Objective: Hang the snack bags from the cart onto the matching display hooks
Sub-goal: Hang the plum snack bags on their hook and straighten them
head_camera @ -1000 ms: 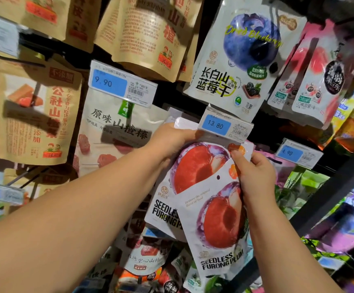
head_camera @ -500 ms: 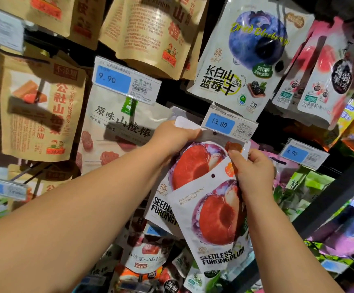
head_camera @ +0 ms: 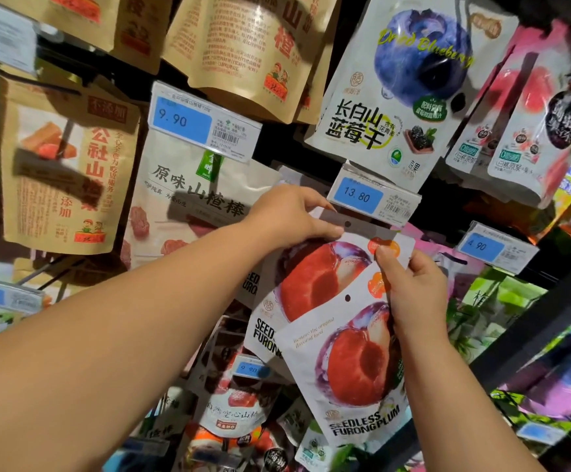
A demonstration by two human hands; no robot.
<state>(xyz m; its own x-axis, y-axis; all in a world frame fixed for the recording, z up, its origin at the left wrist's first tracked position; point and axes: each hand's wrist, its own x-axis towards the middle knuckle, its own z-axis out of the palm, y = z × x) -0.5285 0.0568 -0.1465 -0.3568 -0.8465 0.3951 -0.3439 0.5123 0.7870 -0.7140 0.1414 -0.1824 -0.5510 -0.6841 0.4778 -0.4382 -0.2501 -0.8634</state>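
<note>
The left hand (head_camera: 287, 216) reaches up to the display wall. Its grip is clamped, thumb against fingertips, on the top header of the rear plum pouch (head_camera: 314, 281), a glossy white bag printed with a halved red plum. That pouch's round hang hole (head_camera: 347, 223) sits at 3 o'clock from the fingertips. It is at 6 o'clock from the blue-and-white price tag reading 13.80 (head_camera: 372, 199). Whether a hook passes through it cannot be told.

The right hand (head_camera: 413, 294) has its grip clamped on the upper right edge of the front plum pouch (head_camera: 355, 369). This is a matching white bag lettered SEEDLESS FURONG PLUM. The thumb lies on the pouch's face beside an orange badge. The front pouch overlaps the rear one toward 5 o'clock and is tilted, its top right corner highest.

At 12 o'clock from the 13.80 tag hangs a white dried blueberry pouch (head_camera: 403, 80). At 9 o'clock from the left hand hangs a white hawthorn stick bag (head_camera: 192, 199) under a price tag reading 9.90 (head_camera: 202, 122). At 3 o'clock from the right hand is a price tag reading 4.90 (head_camera: 495, 247).
</note>
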